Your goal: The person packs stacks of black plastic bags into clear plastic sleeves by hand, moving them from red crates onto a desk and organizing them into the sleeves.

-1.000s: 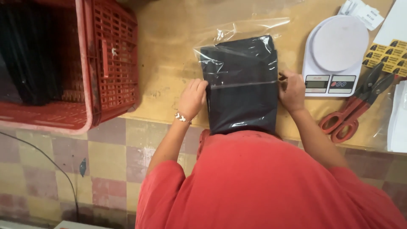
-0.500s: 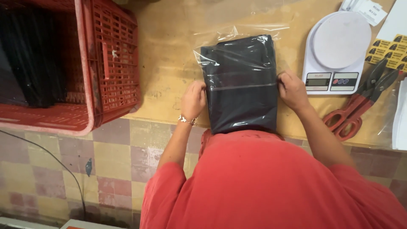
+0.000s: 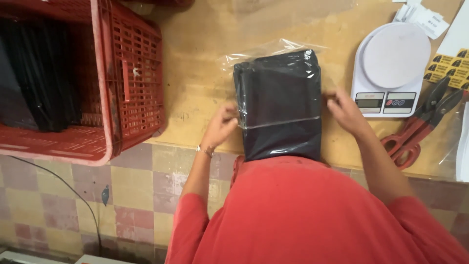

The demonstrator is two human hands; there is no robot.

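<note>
Your left hand (image 3: pixel 221 128) pinched the left edge of the folded black garment in a clear plastic bag (image 3: pixel 279 105); your right hand (image 3: pixel 346 111) gripped its right edge. The bag lay flat on the worn yellow tabletop (image 3: pixel 195 78), its near end at the table's front edge. A red plastic crate (image 3: pixel 132 83) stood left; a white digital scale (image 3: pixel 391 68) and red-handled scissors (image 3: pixel 415 137) lay right.
</note>
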